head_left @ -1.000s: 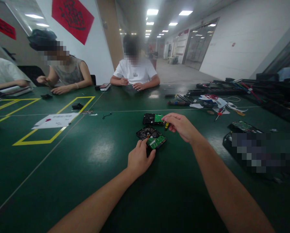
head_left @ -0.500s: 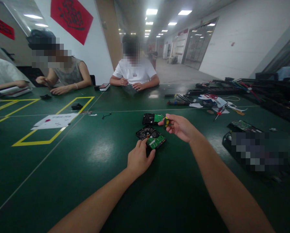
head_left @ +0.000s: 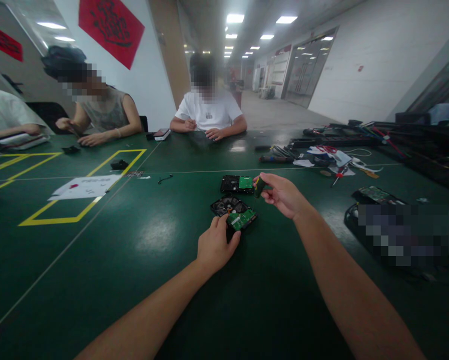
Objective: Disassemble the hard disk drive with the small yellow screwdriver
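Observation:
A hard drive [head_left: 243, 219] lies on the green table, its black casing with a round ribbed part and its green circuit board facing up. My left hand [head_left: 215, 244] grips its near left side, fingertips on top and thumb along the near edge. In my right hand [head_left: 280, 192] is a small screwdriver [head_left: 260, 186] with a dark and yellow handle, pinched between thumb and fingers. Its thin shaft points down at the right end of the drive; whether the tip touches is too small to tell. Just behind lies a second hard drive [head_left: 230, 184], flat, with a green board.
Another opened device [head_left: 378, 194] sits at the right. Cables, tools and a red screwdriver [head_left: 339, 176] lie in a heap at the back right. White paper [head_left: 83, 187] rests within yellow tape [head_left: 51, 220] at left. Several people sit across the table.
My right hand has tilted the screwdriver more upright, so its shaft now shows pointing down at the drive. My left hand and the drive stay in place.

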`<state>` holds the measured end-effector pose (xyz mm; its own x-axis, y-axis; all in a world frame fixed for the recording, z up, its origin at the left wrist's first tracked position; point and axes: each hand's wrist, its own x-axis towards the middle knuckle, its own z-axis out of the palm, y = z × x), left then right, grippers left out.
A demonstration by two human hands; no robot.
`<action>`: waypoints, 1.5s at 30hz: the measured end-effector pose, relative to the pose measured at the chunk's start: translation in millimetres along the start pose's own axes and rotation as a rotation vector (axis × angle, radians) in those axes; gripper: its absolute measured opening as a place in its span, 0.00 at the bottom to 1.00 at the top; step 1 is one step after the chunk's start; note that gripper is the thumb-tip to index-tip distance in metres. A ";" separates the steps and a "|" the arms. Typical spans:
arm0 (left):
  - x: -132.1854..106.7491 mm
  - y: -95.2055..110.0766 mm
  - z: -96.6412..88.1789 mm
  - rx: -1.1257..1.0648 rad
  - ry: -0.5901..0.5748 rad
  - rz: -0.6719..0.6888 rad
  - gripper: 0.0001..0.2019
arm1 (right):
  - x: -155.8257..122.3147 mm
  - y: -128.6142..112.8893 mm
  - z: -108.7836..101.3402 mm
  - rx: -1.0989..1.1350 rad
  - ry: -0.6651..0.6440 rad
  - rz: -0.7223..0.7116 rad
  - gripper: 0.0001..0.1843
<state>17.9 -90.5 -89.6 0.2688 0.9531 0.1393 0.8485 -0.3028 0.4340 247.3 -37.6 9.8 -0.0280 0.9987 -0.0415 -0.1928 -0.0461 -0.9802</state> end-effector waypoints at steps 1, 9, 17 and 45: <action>-0.1 0.1 -0.1 0.000 0.000 0.001 0.28 | 1.1 1.0 -0.9 -0.011 0.015 -0.011 0.15; 0.1 1.0 -1.2 -0.005 0.000 0.000 0.28 | 2.2 1.1 -1.4 0.015 0.014 -0.001 0.14; 0.0 1.8 -2.0 -0.009 -0.015 -0.010 0.29 | -1.3 -3.8 -3.4 0.012 0.003 0.033 0.14; 0.0 0.1 0.1 -0.003 -0.001 0.000 0.29 | -1.2 -1.3 1.1 -0.044 -0.034 0.023 0.14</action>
<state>18.0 -90.6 -89.7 0.2693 0.9531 0.1379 0.8472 -0.3025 0.4367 246.6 -38.7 11.4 -0.0659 0.9961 -0.0582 -0.1486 -0.0675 -0.9866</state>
